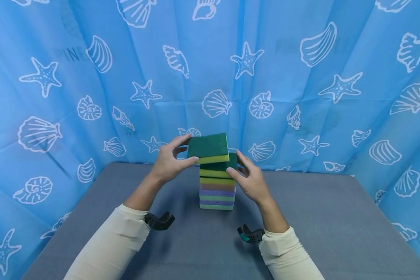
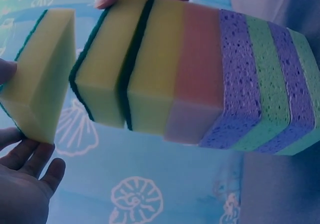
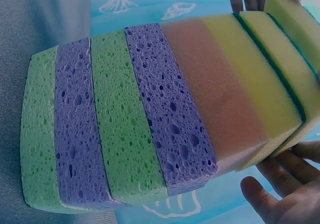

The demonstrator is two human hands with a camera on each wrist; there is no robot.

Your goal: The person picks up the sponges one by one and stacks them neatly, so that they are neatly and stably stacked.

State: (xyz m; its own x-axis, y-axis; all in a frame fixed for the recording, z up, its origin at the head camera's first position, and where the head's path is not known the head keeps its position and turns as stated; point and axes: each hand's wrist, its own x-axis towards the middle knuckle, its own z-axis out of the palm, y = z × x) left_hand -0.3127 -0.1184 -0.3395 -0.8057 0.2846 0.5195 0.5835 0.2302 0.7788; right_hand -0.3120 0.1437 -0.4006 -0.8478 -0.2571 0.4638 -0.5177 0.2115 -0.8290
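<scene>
A yellow sponge with a dark green scouring side up (image 1: pixel 208 145) is in my left hand (image 1: pixel 167 162), thumb at its front and fingers behind. It is raised over the left part of a sponge stack (image 1: pixel 217 193), with a gap below it in the left wrist view. My right hand (image 1: pixel 253 182) grips the stack's top yellow-and-green sponge (image 2: pixel 107 59) by its right side, thumb in front and fingers behind. Beneath lie another yellow-and-green sponge (image 2: pixel 157 59), a pink layer (image 3: pixel 210 79), then porous purple (image 3: pixel 167 104) and light green (image 3: pixel 127 114) sponges in alternation.
The stack stands upright on a grey cloth-covered table (image 1: pixel 301 217), toward its back edge. Behind it and along both sides hangs a blue curtain (image 1: pixel 182 93) with white shells and starfish. Black wrist devices (image 1: pixel 160 221) are strapped at both cream sleeves (image 1: pixel 108 245).
</scene>
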